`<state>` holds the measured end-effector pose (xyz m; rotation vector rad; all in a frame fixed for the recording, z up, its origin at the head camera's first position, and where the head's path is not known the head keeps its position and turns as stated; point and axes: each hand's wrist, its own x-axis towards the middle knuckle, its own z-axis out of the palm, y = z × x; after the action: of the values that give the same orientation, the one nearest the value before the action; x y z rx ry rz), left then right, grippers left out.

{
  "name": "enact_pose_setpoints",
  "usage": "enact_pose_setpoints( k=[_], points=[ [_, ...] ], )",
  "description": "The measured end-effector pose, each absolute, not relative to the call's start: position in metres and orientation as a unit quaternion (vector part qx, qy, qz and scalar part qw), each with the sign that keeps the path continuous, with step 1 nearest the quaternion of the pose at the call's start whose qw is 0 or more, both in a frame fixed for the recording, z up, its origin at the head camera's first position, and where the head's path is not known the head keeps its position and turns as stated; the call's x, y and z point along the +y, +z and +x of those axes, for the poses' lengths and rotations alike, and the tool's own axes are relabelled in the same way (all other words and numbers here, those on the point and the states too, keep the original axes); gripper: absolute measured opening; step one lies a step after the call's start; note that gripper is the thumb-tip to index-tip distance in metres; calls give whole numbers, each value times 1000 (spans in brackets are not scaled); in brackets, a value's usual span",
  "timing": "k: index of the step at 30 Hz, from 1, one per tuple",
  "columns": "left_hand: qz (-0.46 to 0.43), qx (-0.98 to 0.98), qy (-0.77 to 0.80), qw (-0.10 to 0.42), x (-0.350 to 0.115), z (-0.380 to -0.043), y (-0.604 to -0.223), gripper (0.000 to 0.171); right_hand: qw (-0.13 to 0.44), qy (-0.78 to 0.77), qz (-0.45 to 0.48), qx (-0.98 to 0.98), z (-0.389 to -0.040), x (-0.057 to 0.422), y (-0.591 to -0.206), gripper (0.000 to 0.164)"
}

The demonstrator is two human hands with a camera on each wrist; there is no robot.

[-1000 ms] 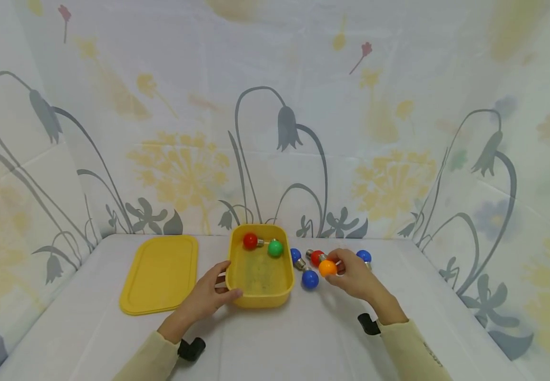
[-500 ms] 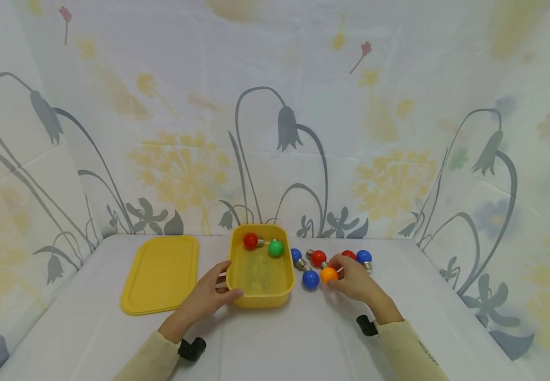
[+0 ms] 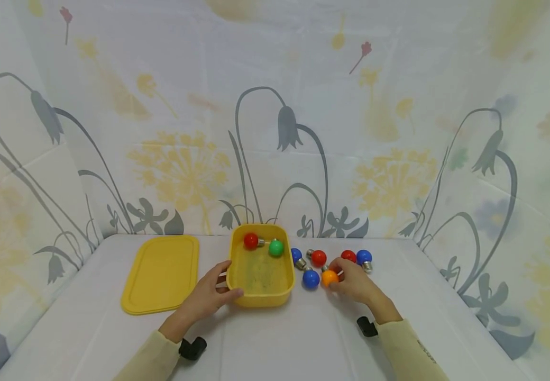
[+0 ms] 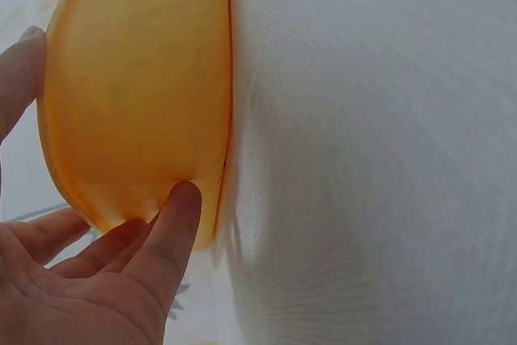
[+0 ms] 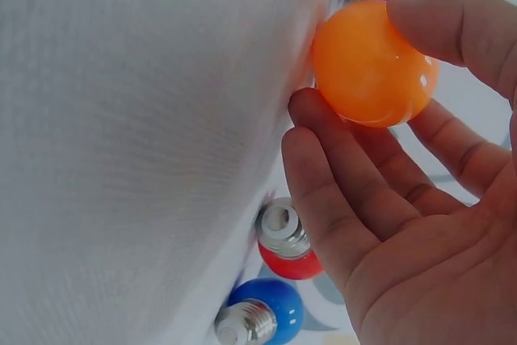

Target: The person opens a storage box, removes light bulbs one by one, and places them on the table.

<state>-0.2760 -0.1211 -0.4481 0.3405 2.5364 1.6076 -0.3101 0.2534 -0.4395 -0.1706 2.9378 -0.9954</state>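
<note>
My left hand (image 3: 210,293) holds the near left corner of a yellow plastic container (image 3: 260,301), thumb and fingers spread along its outer walls. Inside the container lie a red light bulb (image 3: 250,241) and a green light bulb (image 3: 276,247), both towards the back. To the right of it, my right hand (image 3: 355,280) has thumb and fingers around an orange light bulb (image 3: 329,278), down at the tabletop. In the right wrist view the thumb presses one side of the orange globe (image 5: 371,62), with fingertips under the other. Its metal base is mostly hidden there.
Beside the orange bulb lies a blue bulb (image 3: 310,279). Behind are another blue bulb (image 3: 296,255) and a red one (image 3: 319,258). Farther right sit a red bulb (image 3: 348,256) and a blue bulb (image 3: 364,257). A yellow lid (image 3: 161,275) lies flat at the left.
My right hand has lowered the orange bulb to the tabletop, slightly nearer me, uncovering the red bulb behind the hand. The left hand and container stay put.
</note>
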Motion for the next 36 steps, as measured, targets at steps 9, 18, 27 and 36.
enact_pose_setpoints(
  k=[9,18,27,36],
  points=[
    [115,839,528,60,-121,-276,-448,86,15,-311,-56,949,-311,253,-443,30],
    [111,840,528,58,-121,-276,-448,86,16,-307,-62,950,-310,254,-441,33],
    [116,841,525,57,-121,-276,-449,88,25,-318,-55,946,-307,254,-438,40],
    [109,840,528,58,-121,-276,-448,86,19,-319,-66,945,-306,258,-430,48]
  ],
)
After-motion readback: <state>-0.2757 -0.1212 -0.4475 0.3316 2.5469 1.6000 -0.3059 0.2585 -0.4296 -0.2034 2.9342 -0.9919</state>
